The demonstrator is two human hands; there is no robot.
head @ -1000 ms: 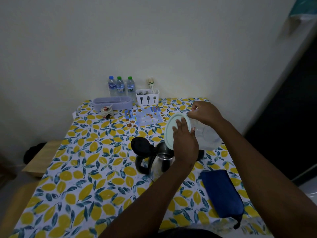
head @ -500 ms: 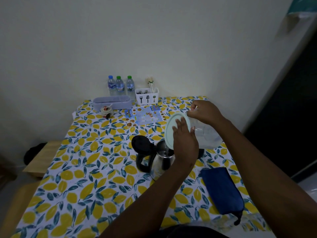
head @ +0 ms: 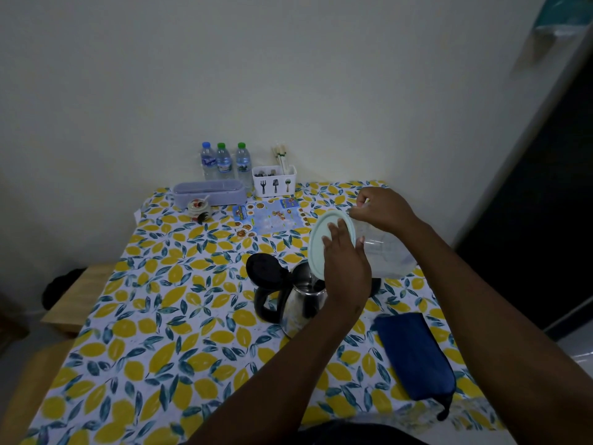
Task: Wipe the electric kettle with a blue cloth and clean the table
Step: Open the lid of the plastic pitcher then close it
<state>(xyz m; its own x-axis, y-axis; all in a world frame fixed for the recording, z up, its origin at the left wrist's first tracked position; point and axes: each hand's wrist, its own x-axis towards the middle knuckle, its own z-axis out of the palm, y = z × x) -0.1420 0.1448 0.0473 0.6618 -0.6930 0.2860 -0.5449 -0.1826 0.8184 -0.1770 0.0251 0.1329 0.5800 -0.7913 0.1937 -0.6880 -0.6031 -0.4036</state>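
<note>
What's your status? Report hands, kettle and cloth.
Left hand flat on pale green lid of tilted clear plastic container; right hand gripping its rim. Steel electric kettle open underneath. Folded blue cloth untouched on table.

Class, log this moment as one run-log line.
left hand: pressing container lid | right hand: tilting clear container | kettle: open | blue cloth: untouched

Two bare forearms and hands [head: 345, 271], sleeveless to the frame's edge, no rings or watch
</note>
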